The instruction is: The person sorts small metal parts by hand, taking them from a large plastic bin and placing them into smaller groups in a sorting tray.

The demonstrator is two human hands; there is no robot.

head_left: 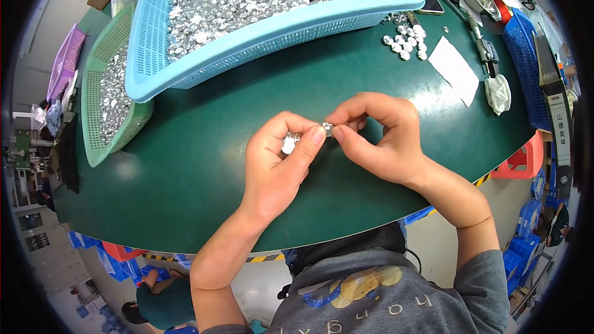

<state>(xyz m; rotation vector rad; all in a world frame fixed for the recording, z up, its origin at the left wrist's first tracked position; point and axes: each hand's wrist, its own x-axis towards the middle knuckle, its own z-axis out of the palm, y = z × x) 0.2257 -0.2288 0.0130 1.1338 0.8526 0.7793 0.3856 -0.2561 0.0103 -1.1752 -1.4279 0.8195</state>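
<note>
Over the green table, my two hands meet at a small shiny silver metal part. The thumb and forefinger of my left hand pinch it from one side, while further silver parts sit in that palm. From the other side, the thumb and fingertips of my right hand close on the same part. Beyond my hands stands a light-blue plastic basket heaped with similar silver parts. My fingers cover much of the held part.
A green basket of silver parts stands at the left. Loose silver parts, a white paper slip, a caliper-like tool and a crumpled white cloth lie at the right. A red stool stands past the table edge.
</note>
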